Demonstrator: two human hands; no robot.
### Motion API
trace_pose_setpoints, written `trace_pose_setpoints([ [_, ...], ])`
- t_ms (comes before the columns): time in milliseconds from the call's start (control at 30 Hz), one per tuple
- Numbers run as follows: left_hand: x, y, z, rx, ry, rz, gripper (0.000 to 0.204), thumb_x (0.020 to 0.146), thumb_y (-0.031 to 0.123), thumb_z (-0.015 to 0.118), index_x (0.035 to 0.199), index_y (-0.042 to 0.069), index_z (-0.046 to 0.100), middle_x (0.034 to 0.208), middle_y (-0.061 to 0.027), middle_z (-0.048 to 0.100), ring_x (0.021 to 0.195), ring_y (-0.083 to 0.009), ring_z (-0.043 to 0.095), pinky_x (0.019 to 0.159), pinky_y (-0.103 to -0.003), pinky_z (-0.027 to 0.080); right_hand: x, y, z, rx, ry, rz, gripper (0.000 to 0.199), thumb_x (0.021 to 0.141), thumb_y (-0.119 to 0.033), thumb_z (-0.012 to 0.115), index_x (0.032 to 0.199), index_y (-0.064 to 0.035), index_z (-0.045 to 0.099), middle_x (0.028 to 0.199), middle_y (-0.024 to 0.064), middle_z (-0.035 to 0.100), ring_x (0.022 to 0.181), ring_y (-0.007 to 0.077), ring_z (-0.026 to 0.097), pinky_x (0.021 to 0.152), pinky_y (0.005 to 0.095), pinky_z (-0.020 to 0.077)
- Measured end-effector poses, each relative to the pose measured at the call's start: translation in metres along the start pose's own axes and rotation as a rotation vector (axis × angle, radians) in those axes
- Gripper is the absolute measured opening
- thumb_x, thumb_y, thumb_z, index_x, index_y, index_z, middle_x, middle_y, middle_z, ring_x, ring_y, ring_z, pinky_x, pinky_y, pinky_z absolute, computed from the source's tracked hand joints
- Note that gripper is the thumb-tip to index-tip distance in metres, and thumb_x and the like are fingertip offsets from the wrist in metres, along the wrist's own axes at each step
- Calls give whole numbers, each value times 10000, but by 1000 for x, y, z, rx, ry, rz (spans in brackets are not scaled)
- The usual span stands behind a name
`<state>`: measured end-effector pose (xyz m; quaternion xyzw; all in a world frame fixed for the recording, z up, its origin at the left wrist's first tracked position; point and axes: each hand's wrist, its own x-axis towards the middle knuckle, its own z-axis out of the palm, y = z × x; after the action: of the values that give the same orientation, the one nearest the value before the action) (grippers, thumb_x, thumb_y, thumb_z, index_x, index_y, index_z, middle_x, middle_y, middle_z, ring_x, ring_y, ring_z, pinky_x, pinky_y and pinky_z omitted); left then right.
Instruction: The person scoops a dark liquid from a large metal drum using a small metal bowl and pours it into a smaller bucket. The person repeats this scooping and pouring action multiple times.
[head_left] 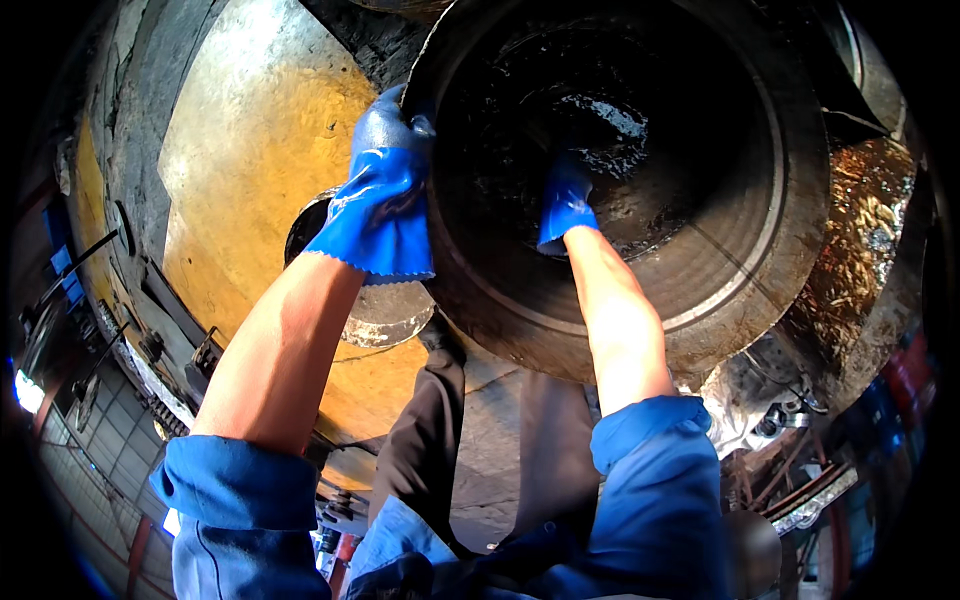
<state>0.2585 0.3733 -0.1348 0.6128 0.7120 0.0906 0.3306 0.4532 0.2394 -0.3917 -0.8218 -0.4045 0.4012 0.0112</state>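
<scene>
A large round metal drum [776, 200] with a dirty rim stands in front of me, its mouth facing up. Dark liquid [610, 120] glints in its shadowed inside. My left hand [388, 140], in a blue rubber glove, grips the drum's left rim with the fingers curled over the edge. My right arm reaches down into the drum. There my right hand [568, 198], also blue-gloved, shows only its cuff and part of the glove. Shadow hides its fingers, so I cannot make out whether it holds anything.
A smaller metal can [388, 315] stands left of the drum, partly behind my left forearm. Yellow-painted metal sheet [260, 130] covers the ground on the left. To the right lies a container of brown, wet-looking scraps [868, 230]. My legs [420, 430] are just below the drum.
</scene>
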Motion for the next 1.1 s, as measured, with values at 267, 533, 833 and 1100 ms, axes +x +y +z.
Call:
trace_pose_setpoints([
  [267, -7, 9, -9, 30, 11, -11, 301, 907, 198, 595, 1176, 70, 637, 1020, -183, 696, 963, -285, 672, 841, -358, 500, -80, 60, -9, -174, -347, 66, 305, 930, -233, 467, 936, -33, 697, 943, 170, 704, 860, 317, 681, 733, 425, 545],
  [533, -3, 12, -2, -2, -48, -11, 339, 873, 191, 617, 1195, 86, 621, 1015, -216, 678, 969, -352, 656, 814, -394, 513, -107, 103, -97, 326, -755, 333, 440, 994, -325, 439, 1058, 79, 601, 829, 201, 711, 680, 267, 704, 646, 337, 582],
  [833, -5, 23, -7, 6, -112, -49, 415, 820, 159, 625, 1233, 135, 589, 1024, -222, 669, 979, -381, 639, 862, -448, 507, -147, 41, -246, 462, -704, 230, 369, 967, -300, 536, 1005, 54, 631, 878, 134, 705, 662, 208, 690, 655, 316, 544],
  [1100, -6, 11, -15, -48, -113, -27, 415, 810, 131, 612, 1224, 118, 581, 1058, -219, 659, 997, -390, 624, 864, -453, 501, -160, -114, -410, 343, -601, 47, 410, 925, -357, 611, 971, 49, 649, 873, 123, 705, 648, 203, 676, 682, 305, 533],
])
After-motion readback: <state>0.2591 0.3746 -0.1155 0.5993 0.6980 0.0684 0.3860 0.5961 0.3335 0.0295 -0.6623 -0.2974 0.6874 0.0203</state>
